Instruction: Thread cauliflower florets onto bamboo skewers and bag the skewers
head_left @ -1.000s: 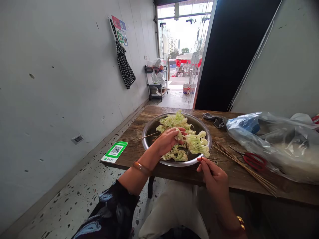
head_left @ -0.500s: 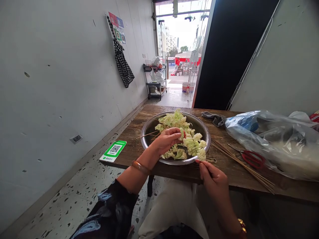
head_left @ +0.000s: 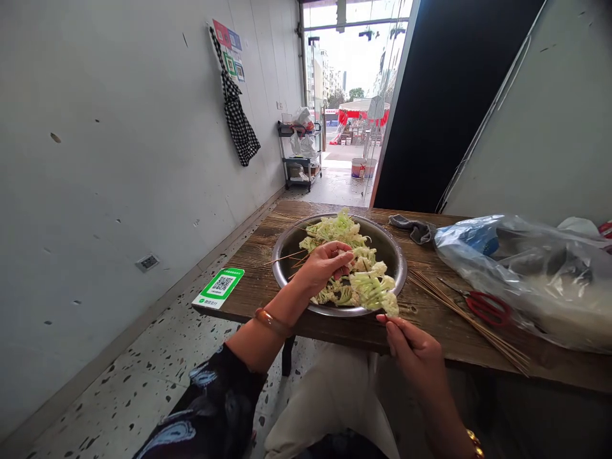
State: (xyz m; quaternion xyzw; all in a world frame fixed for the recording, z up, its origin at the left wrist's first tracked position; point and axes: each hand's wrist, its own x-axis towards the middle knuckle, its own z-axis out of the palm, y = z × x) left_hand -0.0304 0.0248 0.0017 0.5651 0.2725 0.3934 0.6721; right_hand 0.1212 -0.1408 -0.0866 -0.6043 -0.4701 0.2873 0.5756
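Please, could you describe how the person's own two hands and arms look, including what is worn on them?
Both hands are without gloves. Above the left hand is a glossy, round, amber-brown bangle, then a dark sleeve with pale blue patterns. The right hand has a gold band at its wrist; no sleeve is visible there.

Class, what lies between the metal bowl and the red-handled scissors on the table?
In the head view, thin wooden sticks lie between the bowl and the scissors.
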